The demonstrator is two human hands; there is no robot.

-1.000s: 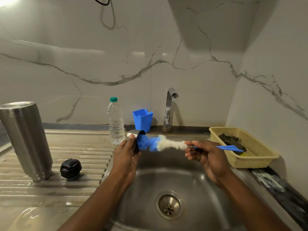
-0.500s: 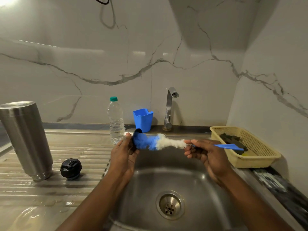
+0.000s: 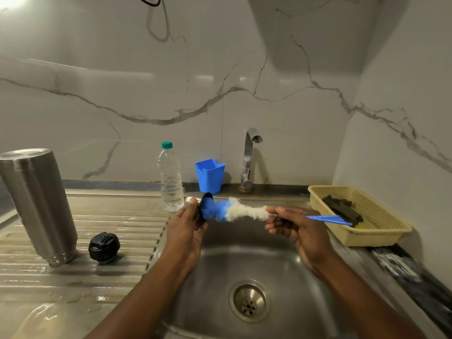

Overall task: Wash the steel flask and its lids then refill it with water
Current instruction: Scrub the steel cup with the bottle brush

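1. Head view over a stainless-steel sink basin (image 3: 274, 263): both hands meet above its rear edge, and the whole bowl and its round drain strainer (image 3: 249, 301) lie open beneath them.
2. The left hand (image 3: 186, 228), above the basin's left rear corner, wraps curled fingers and thumb round a small steel cup lid with a dark rim (image 3: 205, 204), mouth turned rightward.
3. The right hand (image 3: 294, 227), above the basin's right rear, pinches the thin handle of a blue-and-white fluffy bottle brush (image 3: 234, 211) just behind the bristles. The brush lies level with its blue tip inside the lid's mouth.
4. Left of the basin, on the wet ribbed draining board (image 3: 117, 216), a tall brushed-steel flask (image 3: 39, 206) stands stepped end down. A round black plastic lid (image 3: 104, 247) sits just beside it, and both are well apart from the hands.
5. Behind the basin, a clear plastic water bottle with a green cap (image 3: 170, 182), a blue plastic cup (image 3: 209, 176) and a chrome tap (image 3: 248, 160) line the marble wall; the bottle stands close behind the left hand.
6. Right of the basin, a yellow perforated plastic basket (image 3: 381, 232) holds a dark scrub pad (image 3: 342, 207), and the brush handle's tail reaches over its near rim.
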